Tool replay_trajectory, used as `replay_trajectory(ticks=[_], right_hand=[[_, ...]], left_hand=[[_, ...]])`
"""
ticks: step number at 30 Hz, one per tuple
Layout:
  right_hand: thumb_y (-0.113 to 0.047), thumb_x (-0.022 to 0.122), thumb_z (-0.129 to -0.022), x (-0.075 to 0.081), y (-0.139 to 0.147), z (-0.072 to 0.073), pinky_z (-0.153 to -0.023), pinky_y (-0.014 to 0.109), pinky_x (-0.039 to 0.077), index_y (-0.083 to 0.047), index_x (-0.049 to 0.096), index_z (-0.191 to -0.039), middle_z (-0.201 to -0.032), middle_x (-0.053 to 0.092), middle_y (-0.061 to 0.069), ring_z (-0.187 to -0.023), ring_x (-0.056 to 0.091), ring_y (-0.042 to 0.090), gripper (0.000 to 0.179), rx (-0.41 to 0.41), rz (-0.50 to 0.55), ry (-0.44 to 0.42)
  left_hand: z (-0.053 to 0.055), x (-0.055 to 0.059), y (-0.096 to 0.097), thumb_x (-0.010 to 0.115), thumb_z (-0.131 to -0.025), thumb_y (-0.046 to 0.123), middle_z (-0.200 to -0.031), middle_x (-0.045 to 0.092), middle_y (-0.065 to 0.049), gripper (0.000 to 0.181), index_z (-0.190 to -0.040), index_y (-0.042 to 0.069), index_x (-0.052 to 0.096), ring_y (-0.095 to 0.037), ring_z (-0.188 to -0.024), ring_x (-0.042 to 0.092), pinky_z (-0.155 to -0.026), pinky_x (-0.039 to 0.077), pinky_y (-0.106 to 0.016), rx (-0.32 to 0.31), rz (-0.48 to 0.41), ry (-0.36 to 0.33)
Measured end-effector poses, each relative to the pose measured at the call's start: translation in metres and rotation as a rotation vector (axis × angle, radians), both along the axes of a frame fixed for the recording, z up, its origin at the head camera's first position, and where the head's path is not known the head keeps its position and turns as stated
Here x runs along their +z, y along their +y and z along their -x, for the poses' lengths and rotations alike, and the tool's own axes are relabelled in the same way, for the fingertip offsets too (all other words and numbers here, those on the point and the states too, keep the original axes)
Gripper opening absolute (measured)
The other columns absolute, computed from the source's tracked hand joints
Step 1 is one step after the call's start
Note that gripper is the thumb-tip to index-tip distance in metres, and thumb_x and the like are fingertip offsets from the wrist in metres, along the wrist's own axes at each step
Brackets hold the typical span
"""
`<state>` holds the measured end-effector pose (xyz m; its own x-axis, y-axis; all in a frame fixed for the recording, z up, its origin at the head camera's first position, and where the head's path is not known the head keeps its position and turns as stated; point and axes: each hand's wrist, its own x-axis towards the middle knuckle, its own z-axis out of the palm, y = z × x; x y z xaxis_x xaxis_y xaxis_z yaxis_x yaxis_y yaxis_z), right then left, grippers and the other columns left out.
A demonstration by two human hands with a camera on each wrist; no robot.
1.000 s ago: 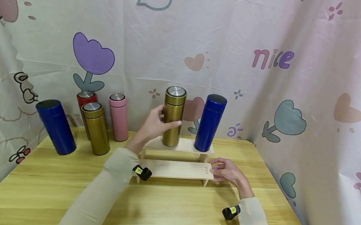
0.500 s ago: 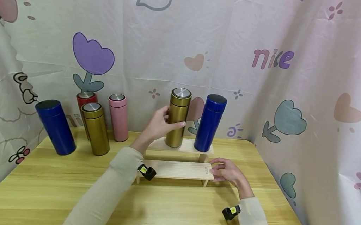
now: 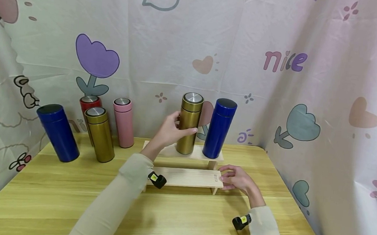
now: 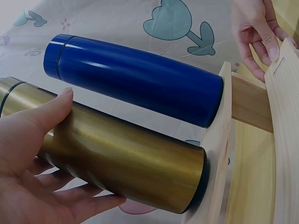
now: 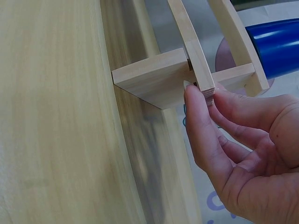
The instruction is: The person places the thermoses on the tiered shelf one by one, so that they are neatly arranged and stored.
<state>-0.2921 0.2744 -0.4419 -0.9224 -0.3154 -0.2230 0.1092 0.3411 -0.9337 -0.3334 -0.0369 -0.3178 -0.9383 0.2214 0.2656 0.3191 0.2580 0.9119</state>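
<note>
My left hand [image 3: 170, 131] grips a gold vacuum flask [image 3: 188, 123] with a silver-topped lid, thumb across its front and fingers round the far side. The flask stands upright at the upper tier of a two-tier wooden rack [image 3: 187, 177]; in the left wrist view its dark base [image 4: 200, 186] is right at the board. Just right of it on that tier stands a blue flask [image 3: 220, 129]. My right hand [image 3: 237, 178] pinches the right end of the lower tier; in the right wrist view thumb and fingers [image 5: 198, 126] hold the board's edge [image 5: 205, 88].
On the left of the wooden table [image 3: 52, 199] stand another blue flask [image 3: 59, 133], a second gold flask [image 3: 100, 134], a red flask [image 3: 84, 105] partly hidden behind it, and a pink flask [image 3: 124, 123]. A printed curtain [image 3: 241, 33] hangs behind the table and along its sides.
My left hand has moved right along the upper tier with the gold flask, bringing it closer to the blue flask. My right hand has stayed at the rack's end.
</note>
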Motion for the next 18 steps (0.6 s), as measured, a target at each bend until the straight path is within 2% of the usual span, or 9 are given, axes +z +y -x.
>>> replay_trajectory(ticks=[11, 18], right_hand=[[0.001, 0.065, -0.098, 0.001, 0.0, -0.0008, -0.078, 0.044, 0.066, 0.009, 0.049, -0.139, -0.103, 0.067, 0.014, -0.081, 0.071, 0.017, 0.045, -0.005, -0.01, -0.001], [0.001, 0.065, -0.098, 0.0006, -0.0003, -0.001, -0.078, 0.045, 0.066, 0.009, 0.049, -0.14, -0.103, 0.067, 0.015, -0.081, 0.071, 0.017, 0.046, -0.008, -0.009, -0.001]], left_hand=[[0.0004, -0.001, 0.005, 0.084, -0.086, 0.033, -0.142, 0.058, -0.016, 0.078, -0.149, 0.006, 0.046, -0.039, -0.126, 0.063, -0.107, 0.054, -0.055, -0.002, 0.02, -0.012], [0.0016, -0.0026, 0.0087, 0.084, -0.086, 0.032, -0.141, 0.059, -0.015, 0.076, -0.147, 0.006, 0.047, -0.038, -0.125, 0.063, -0.106, 0.054, -0.056, -0.023, 0.002, -0.013]])
